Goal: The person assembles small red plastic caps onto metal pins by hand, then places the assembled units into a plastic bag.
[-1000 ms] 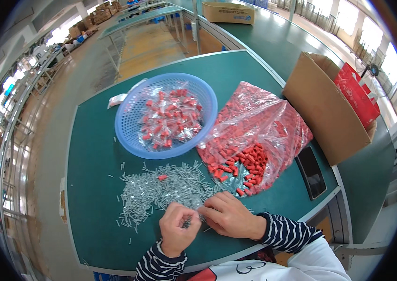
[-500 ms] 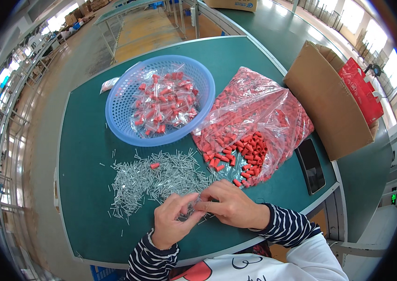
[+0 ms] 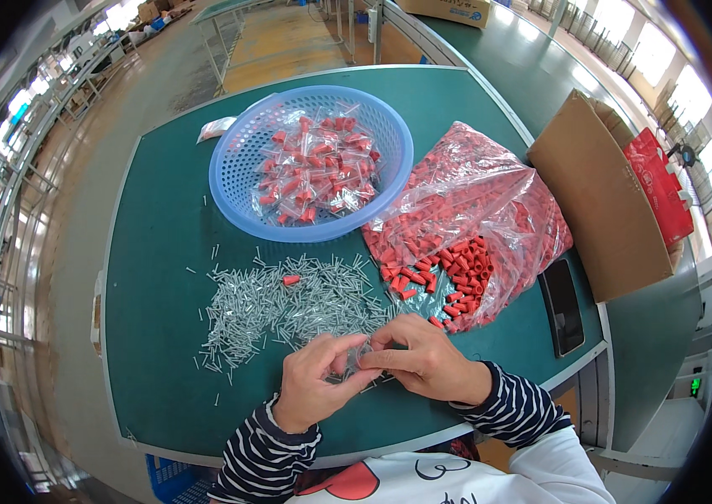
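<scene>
Closely together, the left hand (image 3: 316, 382) and right hand (image 3: 426, 359) pinched a small clear bag (image 3: 358, 356)

The small clear bag was between the two hands, above the near part of the green table (image 3: 159, 185), just in front of a heap of metal pins (image 3: 327, 307). The left hand was curled, its thumb and forefinger closed on the film; the right hand, bent in from the other side, gripped the film between thumb and fingertips. What the bag contained, if anything, was hidden by the fingers and too small to tell. Both wrists wore dark sleeves (image 3: 265, 454) with white stripes.

The pins lay scattered in a wide, loose heap, with one red piece (image 3: 290, 280) resting on top near its far edge. Beyond the heap stood a blue perforated basket (image 3: 310, 233), in which many clear packets (image 3: 314, 168) with red pieces inside were piled. A pale packet (image 3: 215, 129) lay just beside the basket's far left side.

To the right of the basket, a large clear bag (image 3: 494, 189) full of red pieces lay on its side, loose ones (image 3: 473, 265) showing near its closest corner. A dark phone (image 3: 563, 311) lay right of it, near an open cardboard box (image 3: 604, 202) with a red carrier bag (image 3: 658, 185).
</scene>
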The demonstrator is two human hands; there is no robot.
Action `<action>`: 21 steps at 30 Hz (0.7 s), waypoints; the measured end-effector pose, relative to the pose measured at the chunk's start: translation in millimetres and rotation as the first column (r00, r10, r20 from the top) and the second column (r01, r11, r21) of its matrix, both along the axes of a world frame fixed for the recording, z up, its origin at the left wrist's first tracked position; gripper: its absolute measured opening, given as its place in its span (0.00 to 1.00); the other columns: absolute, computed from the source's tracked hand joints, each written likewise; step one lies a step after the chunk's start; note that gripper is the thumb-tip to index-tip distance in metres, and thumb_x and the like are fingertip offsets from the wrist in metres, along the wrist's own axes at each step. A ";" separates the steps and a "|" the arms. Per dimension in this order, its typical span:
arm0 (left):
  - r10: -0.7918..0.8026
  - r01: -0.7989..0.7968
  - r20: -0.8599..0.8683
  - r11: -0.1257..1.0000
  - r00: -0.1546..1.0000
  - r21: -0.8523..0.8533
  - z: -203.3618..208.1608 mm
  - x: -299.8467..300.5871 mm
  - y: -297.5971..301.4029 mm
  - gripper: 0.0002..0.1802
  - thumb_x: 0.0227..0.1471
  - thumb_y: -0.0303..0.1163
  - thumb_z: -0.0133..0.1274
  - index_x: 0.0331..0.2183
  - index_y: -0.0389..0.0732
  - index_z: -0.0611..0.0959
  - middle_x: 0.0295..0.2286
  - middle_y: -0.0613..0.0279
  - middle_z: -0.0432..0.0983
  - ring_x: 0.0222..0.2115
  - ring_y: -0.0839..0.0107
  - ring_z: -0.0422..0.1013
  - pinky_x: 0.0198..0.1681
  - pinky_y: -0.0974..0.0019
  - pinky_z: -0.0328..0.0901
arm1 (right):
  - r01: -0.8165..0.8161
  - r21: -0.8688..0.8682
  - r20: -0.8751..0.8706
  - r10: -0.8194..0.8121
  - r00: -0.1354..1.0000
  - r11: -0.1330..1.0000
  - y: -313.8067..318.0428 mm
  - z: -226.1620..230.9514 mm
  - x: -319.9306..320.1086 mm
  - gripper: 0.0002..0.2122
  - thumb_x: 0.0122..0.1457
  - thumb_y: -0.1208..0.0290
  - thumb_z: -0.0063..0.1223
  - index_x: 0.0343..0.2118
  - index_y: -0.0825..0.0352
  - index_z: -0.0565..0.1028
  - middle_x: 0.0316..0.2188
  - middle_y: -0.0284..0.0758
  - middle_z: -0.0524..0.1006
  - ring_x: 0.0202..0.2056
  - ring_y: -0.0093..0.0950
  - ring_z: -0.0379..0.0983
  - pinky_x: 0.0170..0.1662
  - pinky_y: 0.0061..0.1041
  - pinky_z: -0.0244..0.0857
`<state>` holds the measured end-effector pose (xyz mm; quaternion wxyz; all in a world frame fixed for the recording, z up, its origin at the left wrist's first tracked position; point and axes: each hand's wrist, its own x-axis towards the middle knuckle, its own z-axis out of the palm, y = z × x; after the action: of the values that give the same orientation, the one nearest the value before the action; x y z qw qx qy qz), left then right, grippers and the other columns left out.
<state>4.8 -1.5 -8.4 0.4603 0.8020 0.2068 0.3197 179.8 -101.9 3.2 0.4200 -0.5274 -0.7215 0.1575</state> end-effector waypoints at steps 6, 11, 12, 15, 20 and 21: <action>0.050 -0.049 0.038 0.998 0.998 -0.031 -5.2 -3.8 1.7 0.21 0.35 0.24 0.70 0.37 0.40 0.83 0.18 0.75 0.61 0.17 0.86 0.53 0.19 0.78 0.48 | 0.076 -0.020 -0.088 -0.078 0.993 0.997 5.6 12.7 1.1 0.16 0.45 0.81 0.60 0.39 0.62 0.79 0.31 0.35 0.74 0.35 0.35 0.71 0.35 0.32 0.64; 0.110 -0.105 0.046 0.989 0.993 -0.100 -6.6 -3.6 1.8 0.20 0.37 0.24 0.69 0.37 0.40 0.82 0.18 0.76 0.61 0.18 0.87 0.53 0.19 0.79 0.48 | 0.314 -0.080 0.158 -0.299 0.941 0.946 20.8 17.2 27.0 0.05 0.49 0.76 0.60 0.30 0.66 0.80 0.27 0.35 0.75 0.34 0.35 0.73 0.34 0.33 0.66; 0.099 -0.094 0.052 0.992 0.994 -0.087 -7.1 -3.7 1.2 0.20 0.37 0.24 0.69 0.37 0.40 0.82 0.18 0.76 0.61 0.18 0.87 0.53 0.19 0.79 0.48 | 0.314 -0.077 0.162 -0.299 0.940 0.946 24.9 15.0 27.0 0.05 0.49 0.76 0.60 0.30 0.66 0.80 0.27 0.35 0.75 0.34 0.35 0.73 0.34 0.33 0.66; 0.081 -0.077 0.062 0.995 0.995 -0.065 -6.0 -2.0 -0.9 0.19 0.38 0.24 0.69 0.37 0.40 0.82 0.18 0.75 0.61 0.17 0.87 0.53 0.19 0.79 0.48 | 0.282 -0.084 0.375 -0.232 0.898 0.956 39.0 6.0 23.5 0.05 0.48 0.72 0.60 0.28 0.66 0.79 0.26 0.36 0.75 0.33 0.36 0.73 0.36 0.35 0.66; 0.075 -0.073 0.059 0.997 0.995 -0.041 -3.2 -1.1 -3.9 0.19 0.38 0.26 0.69 0.37 0.41 0.82 0.18 0.74 0.62 0.17 0.86 0.54 0.18 0.77 0.49 | 0.280 -0.175 0.560 -0.138 0.817 0.944 49.9 3.1 20.0 0.07 0.43 0.71 0.60 0.26 0.66 0.77 0.25 0.37 0.74 0.32 0.37 0.73 0.36 0.35 0.65; 0.073 -0.071 0.059 0.997 0.996 -0.031 -2.9 -1.6 -4.1 0.19 0.38 0.26 0.69 0.37 0.41 0.82 0.18 0.74 0.62 0.17 0.85 0.55 0.18 0.77 0.50 | 0.276 -0.174 0.563 -0.134 0.816 0.945 50.5 2.7 19.2 0.07 0.43 0.71 0.60 0.26 0.66 0.77 0.25 0.37 0.74 0.32 0.37 0.73 0.36 0.35 0.65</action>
<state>3.1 -5.6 -11.3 0.4660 0.7772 0.2264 0.3570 199.0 -51.4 5.9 0.1433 -0.6736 -0.7237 0.0438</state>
